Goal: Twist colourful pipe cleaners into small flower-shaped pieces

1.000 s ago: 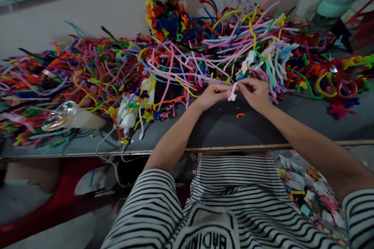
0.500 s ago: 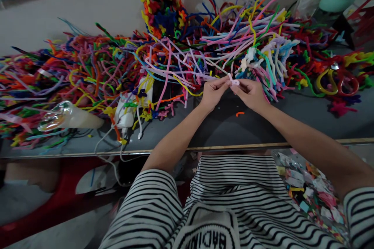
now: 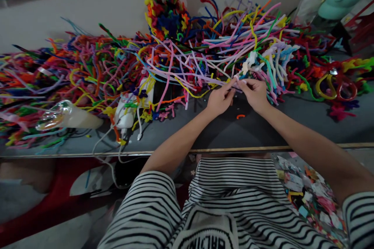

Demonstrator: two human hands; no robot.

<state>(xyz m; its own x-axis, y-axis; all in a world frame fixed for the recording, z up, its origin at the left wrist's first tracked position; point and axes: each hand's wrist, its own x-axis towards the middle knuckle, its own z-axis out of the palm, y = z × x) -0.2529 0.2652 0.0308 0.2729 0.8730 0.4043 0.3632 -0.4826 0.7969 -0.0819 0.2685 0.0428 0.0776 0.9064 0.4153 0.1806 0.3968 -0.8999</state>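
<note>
Grey tabletop [image 3: 292,124] against a pale wall [image 3: 87,7], pipe-cleaner heap [image 3: 146,58] at 12 o'clock; left hand [image 3: 219,99] and right hand [image 3: 254,94] each have the grip pinching a pale pipe cleaner [image 3: 237,82].

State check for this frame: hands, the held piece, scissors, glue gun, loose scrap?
left hand: pinching the pink pipe cleaner
right hand: pinching it too
pink pipe cleaner: held between both hands
scissors: lying flat
glue gun: lying down, corded
orange scrap: loose on table
</note>
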